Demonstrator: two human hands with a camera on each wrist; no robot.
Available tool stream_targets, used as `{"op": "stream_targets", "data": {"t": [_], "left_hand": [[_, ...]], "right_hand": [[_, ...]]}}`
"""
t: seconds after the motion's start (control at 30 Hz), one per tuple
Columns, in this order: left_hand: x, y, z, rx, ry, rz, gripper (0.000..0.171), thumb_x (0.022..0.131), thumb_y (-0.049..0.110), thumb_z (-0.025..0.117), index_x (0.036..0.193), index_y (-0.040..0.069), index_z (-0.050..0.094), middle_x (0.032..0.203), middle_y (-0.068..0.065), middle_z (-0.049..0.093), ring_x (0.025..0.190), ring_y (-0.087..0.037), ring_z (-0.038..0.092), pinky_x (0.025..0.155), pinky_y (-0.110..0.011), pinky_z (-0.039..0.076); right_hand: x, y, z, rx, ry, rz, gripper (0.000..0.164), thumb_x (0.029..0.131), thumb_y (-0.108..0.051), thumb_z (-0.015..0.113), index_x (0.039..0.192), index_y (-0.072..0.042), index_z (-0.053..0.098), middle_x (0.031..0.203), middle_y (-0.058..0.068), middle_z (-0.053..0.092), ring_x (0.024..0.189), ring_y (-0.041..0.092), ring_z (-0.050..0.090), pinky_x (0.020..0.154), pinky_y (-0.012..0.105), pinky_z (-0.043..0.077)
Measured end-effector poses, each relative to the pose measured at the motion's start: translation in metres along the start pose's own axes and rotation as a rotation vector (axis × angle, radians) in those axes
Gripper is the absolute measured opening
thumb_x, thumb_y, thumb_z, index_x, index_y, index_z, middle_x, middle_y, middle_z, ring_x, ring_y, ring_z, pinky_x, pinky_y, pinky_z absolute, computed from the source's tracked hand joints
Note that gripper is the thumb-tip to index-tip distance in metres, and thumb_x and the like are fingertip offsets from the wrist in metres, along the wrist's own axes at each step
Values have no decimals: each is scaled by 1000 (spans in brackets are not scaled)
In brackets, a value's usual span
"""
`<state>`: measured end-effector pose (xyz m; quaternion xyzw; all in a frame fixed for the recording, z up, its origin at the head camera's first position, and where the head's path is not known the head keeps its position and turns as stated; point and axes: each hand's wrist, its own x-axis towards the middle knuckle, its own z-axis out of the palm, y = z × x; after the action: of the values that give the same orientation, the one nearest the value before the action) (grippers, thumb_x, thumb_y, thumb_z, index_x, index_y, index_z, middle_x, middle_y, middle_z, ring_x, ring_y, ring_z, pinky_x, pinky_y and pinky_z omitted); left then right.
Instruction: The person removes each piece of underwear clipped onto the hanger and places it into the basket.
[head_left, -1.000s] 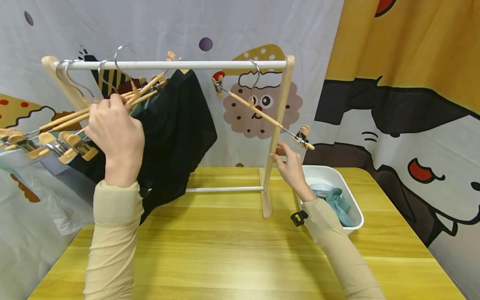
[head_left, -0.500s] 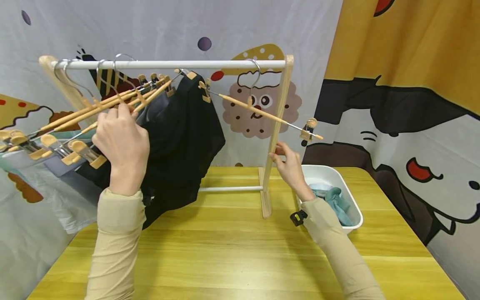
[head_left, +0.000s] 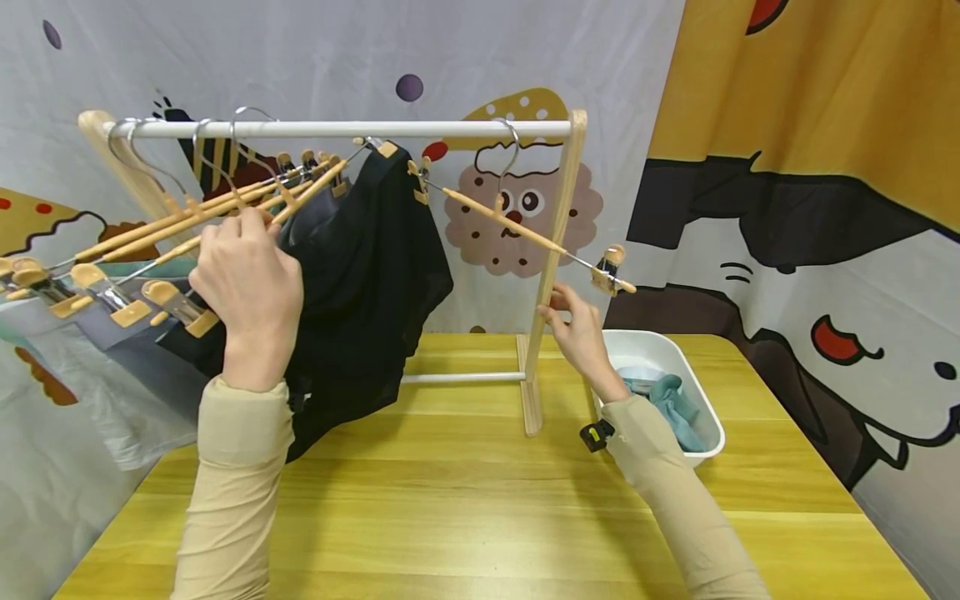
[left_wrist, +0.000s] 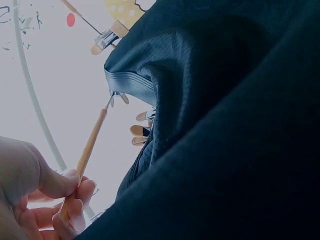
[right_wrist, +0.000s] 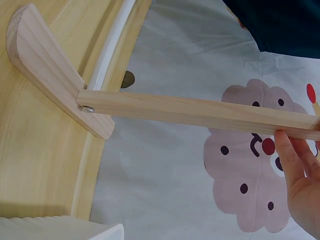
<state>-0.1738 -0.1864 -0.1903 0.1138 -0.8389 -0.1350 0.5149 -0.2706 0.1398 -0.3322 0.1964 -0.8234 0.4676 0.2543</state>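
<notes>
Left hand: [head_left: 247, 283] its fingers [left_wrist: 86, 191] are curled round a wooden hanger bar, the thumb pressed against the wood; it is the nearer hand to the dark cloth.
Held hanger: [head_left: 311, 192] its long axis slants from near left to far right, crossing under the rail rather than running along it; one clip sits to the near left of the fingers, the other to the far right.
Hook: [head_left: 234, 137] above and slightly left of the fingers, its curve showing above the rail; whether it bears on the rail, I cannot tell.
Black garment: [head_left: 360, 275] hangs below the held hanger, spreading right of the left hand, its waistband in the far clip.
Rail: [head_left: 405, 129] runs left to right above both hands.
Right hand: [head_left: 577, 329] pinches the right post [head_left: 562, 200] below the rail, well apart from the held hanger.
Bare hanger: [head_left: 517, 226] hangs at the rail's right end, no cloth in its clips, nearer to the right hand.
Other hangers: crowded at the left end, a pale garment [head_left: 127, 417] below.
White bin: [head_left: 701, 392] on the table [head_left: 450, 517], right of the post, with teal cloth [head_left: 671, 408] inside.
</notes>
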Motion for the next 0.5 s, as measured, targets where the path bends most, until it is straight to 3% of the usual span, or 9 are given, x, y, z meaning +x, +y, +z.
{"op": "stream_targets", "data": {"t": [0.5], "left_hand": [[-2, -3, -1, -14, 47, -11, 31, 99, 17, 43, 104, -5, 63, 94, -27, 65, 86, -46, 54, 62, -61, 42]], "right_hand": [[0, -1, -1, 26, -14, 16, 31, 91, -11, 63, 120, -1, 59, 109, 24, 67, 99, 34, 66, 77, 45, 57]]}}
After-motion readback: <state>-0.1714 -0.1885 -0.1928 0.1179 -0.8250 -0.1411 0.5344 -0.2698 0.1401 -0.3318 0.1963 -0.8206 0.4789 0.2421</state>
